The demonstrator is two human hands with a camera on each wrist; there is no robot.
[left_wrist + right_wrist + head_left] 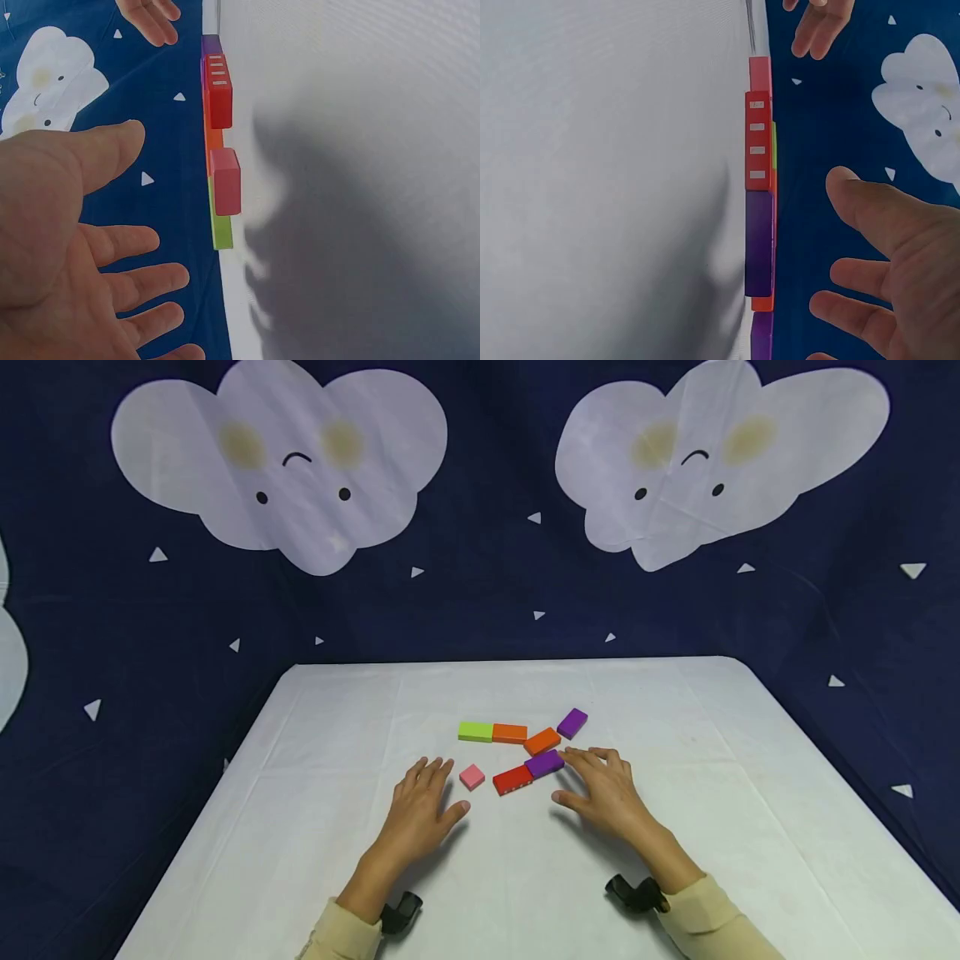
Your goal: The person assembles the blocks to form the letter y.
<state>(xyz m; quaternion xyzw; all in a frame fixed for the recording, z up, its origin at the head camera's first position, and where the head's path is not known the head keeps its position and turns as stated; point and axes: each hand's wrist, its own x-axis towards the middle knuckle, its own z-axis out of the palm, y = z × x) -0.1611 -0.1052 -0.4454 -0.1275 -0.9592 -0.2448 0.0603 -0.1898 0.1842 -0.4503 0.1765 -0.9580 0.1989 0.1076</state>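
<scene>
Bright even overhead light, soft shadows under the hands, sharp head view, wide-angle bending at edges

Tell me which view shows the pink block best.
The head view: the pink block lies whole on the table, apart from the others. The left wrist view shows it close but edge-on; the right wrist view shows only a far sliver.

Left hand (422, 802), right hand (607, 789), coloured blocks (525, 747)

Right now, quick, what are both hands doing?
Left hand: open, fingers spread, holding nothing, beside the small pink wooden block.
Right hand: open, holding nothing, fingertips by the flat purple wooden block.
</scene>
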